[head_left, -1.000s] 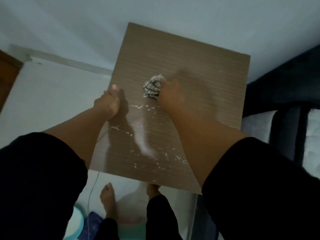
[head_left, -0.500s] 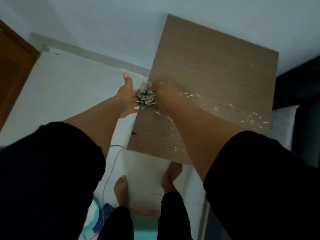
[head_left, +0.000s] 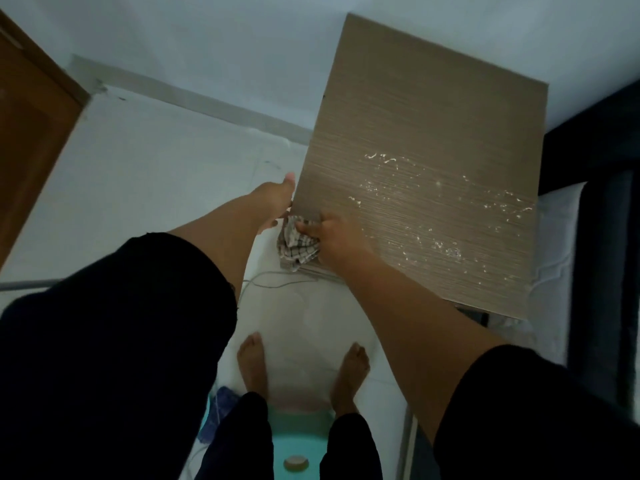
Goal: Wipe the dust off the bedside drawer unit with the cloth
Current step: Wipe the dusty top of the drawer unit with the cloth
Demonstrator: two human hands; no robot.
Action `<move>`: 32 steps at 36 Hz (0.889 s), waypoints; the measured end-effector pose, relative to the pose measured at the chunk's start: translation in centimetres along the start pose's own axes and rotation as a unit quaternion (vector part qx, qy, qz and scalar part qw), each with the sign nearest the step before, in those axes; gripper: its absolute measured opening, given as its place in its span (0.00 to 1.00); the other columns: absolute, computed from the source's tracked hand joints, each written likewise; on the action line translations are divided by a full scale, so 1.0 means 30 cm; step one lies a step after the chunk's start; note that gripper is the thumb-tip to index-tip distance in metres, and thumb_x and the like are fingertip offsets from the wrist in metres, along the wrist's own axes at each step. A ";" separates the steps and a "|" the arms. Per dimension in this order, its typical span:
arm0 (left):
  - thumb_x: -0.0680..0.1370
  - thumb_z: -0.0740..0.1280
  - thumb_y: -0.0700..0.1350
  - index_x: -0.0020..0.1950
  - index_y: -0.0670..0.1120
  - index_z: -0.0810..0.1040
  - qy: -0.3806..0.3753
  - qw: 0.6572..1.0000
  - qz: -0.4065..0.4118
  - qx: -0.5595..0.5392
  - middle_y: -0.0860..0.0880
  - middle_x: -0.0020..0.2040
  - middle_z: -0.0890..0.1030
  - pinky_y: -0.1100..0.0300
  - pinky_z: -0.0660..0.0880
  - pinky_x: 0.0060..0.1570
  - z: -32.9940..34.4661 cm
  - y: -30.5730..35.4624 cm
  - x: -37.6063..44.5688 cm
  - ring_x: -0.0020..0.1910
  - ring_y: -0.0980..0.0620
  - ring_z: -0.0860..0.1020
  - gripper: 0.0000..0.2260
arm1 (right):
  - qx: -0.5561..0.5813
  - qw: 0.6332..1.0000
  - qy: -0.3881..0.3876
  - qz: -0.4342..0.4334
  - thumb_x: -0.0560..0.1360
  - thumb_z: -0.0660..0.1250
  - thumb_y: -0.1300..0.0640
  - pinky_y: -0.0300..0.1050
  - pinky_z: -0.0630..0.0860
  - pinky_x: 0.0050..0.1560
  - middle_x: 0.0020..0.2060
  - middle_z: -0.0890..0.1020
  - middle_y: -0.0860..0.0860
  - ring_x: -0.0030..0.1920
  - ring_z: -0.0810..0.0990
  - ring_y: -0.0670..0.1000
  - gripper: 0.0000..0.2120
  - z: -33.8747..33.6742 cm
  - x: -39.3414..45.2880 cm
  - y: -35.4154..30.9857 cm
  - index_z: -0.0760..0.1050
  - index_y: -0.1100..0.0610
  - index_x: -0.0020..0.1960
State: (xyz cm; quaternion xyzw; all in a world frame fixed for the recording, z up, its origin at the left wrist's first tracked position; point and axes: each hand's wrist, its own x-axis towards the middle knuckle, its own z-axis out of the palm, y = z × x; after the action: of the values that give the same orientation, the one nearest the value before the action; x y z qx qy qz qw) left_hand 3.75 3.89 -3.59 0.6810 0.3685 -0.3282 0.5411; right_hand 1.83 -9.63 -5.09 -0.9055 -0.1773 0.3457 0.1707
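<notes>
right fingers: our right hand [head_left: 334, 237] has its fingers curled round the bunched checked grey-and-white cloth [head_left: 297, 244], pinching it into a wad; the thumb lies on top of it
cloth: it sits at the near-left corner of the brown wood-grain top of the bedside drawer unit [head_left: 426, 140], half over the left edge and hanging down the side
left fingers: our left hand [head_left: 277, 199] is held against the left edge of the top, just beyond the cloth, thumb up; the fingers drop below the edge and we cannot tell whether they are cupped or straight
dust: white crumbs and streaks of dust [head_left: 446, 216] lie across the middle and toward the right edge and near-right corner; the far half of the top looks clean
step in hand: we judge we are sweeping a load of dust off the left edge
doing it well: we should carry the stroke fully past the edge so nothing is left on the lip, then reopen the wad to a clean face
next strokes: we would start at the right edge and pull leftward in overlapping bands, pressing flat
risk: a tight wad only pushes crumbs about; dust falls to the white floor [head_left: 145, 174]
</notes>
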 end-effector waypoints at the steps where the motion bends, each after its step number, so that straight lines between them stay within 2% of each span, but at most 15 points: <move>1: 0.81 0.51 0.59 0.70 0.41 0.67 0.016 1.000 0.003 0.015 0.45 0.67 0.73 0.53 0.68 0.65 0.010 -0.002 -0.001 0.64 0.46 0.72 0.27 | 0.003 1.000 -0.002 -0.009 0.80 0.57 0.57 0.49 0.68 0.59 0.64 0.72 0.58 0.64 0.71 0.58 0.17 0.009 -0.018 0.003 0.72 0.53 0.67; 5: 0.80 0.57 0.56 0.68 0.39 0.69 0.087 0.992 0.009 0.088 0.41 0.66 0.73 0.50 0.70 0.65 0.053 -0.005 -0.012 0.63 0.43 0.73 0.25 | -0.067 0.997 0.024 -0.035 0.80 0.59 0.51 0.46 0.70 0.53 0.57 0.76 0.55 0.59 0.75 0.57 0.16 0.030 -0.088 0.023 0.74 0.51 0.65; 7: 0.80 0.58 0.55 0.68 0.37 0.69 0.120 0.982 0.016 0.148 0.40 0.64 0.74 0.51 0.71 0.63 0.069 -0.003 -0.018 0.62 0.42 0.74 0.25 | -0.119 0.991 0.003 -0.055 0.79 0.60 0.54 0.45 0.71 0.54 0.58 0.75 0.53 0.59 0.75 0.56 0.15 0.029 -0.108 0.041 0.74 0.49 0.66; 10: 0.81 0.57 0.52 0.67 0.37 0.70 0.143 0.961 0.040 0.234 0.39 0.65 0.74 0.53 0.68 0.65 0.077 0.005 -0.025 0.64 0.41 0.72 0.23 | -0.108 0.994 -0.001 -0.033 0.76 0.61 0.62 0.46 0.72 0.57 0.59 0.75 0.55 0.60 0.75 0.56 0.17 -0.015 -0.102 0.069 0.75 0.54 0.64; 15: 0.80 0.59 0.44 0.65 0.39 0.73 0.172 0.938 0.080 0.290 0.41 0.65 0.74 0.58 0.67 0.64 0.079 0.033 0.000 0.65 0.43 0.72 0.16 | -0.075 0.993 0.086 -0.042 0.77 0.62 0.58 0.42 0.68 0.51 0.56 0.75 0.56 0.58 0.73 0.56 0.17 -0.181 -0.041 0.114 0.74 0.51 0.65; 17: 0.80 0.61 0.46 0.63 0.40 0.74 0.175 0.930 0.091 0.309 0.42 0.63 0.75 0.61 0.67 0.57 0.090 0.043 0.017 0.62 0.45 0.74 0.15 | -0.050 0.990 0.134 -0.021 0.78 0.61 0.56 0.38 0.66 0.50 0.57 0.75 0.56 0.54 0.72 0.52 0.16 -0.241 0.004 0.134 0.74 0.52 0.65; 19: 0.76 0.67 0.49 0.59 0.39 0.76 0.171 0.929 0.086 0.317 0.41 0.58 0.77 0.62 0.67 0.48 0.104 0.049 0.039 0.57 0.45 0.76 0.16 | -0.015 0.984 0.175 0.032 0.78 0.61 0.54 0.33 0.66 0.47 0.57 0.76 0.55 0.51 0.72 0.49 0.15 -0.292 0.061 0.153 0.74 0.54 0.64; 21: 0.74 0.71 0.47 0.58 0.39 0.76 0.185 0.925 0.081 0.323 0.41 0.57 0.78 0.62 0.69 0.46 0.113 0.048 0.055 0.56 0.44 0.77 0.17 | -0.011 0.978 0.193 0.080 0.77 0.63 0.57 0.38 0.71 0.50 0.57 0.76 0.55 0.52 0.74 0.51 0.15 -0.340 0.119 0.167 0.73 0.57 0.63; 23: 0.72 0.73 0.45 0.57 0.39 0.77 0.199 0.919 0.085 0.330 0.41 0.56 0.78 0.61 0.70 0.44 0.116 0.037 0.073 0.56 0.44 0.77 0.17 | -0.032 0.976 0.195 0.091 0.77 0.64 0.58 0.42 0.73 0.53 0.57 0.77 0.55 0.54 0.76 0.52 0.15 -0.380 0.165 0.176 0.75 0.57 0.63; 27: 0.68 0.77 0.48 0.56 0.39 0.78 0.194 0.922 0.078 0.325 0.41 0.54 0.79 0.58 0.75 0.47 0.105 0.026 0.102 0.53 0.43 0.79 0.21 | -0.069 0.971 0.205 0.104 0.77 0.64 0.61 0.45 0.74 0.56 0.57 0.78 0.57 0.57 0.77 0.55 0.13 -0.418 0.257 0.193 0.77 0.60 0.60; 32: 0.67 0.78 0.45 0.54 0.40 0.79 0.188 0.929 0.082 0.308 0.41 0.53 0.79 0.60 0.71 0.43 0.093 0.032 0.124 0.52 0.44 0.79 0.19 | -0.094 0.965 0.209 0.128 0.77 0.61 0.64 0.47 0.72 0.63 0.63 0.73 0.59 0.64 0.72 0.57 0.16 -0.416 0.342 0.205 0.73 0.62 0.64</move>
State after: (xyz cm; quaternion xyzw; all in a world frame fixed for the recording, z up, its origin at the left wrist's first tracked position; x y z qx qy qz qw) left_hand 6.34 1.56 -6.80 0.8912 0.2868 -0.2462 0.2508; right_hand 18.81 -12.86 -4.79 -0.9848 -0.0517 0.1491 0.0725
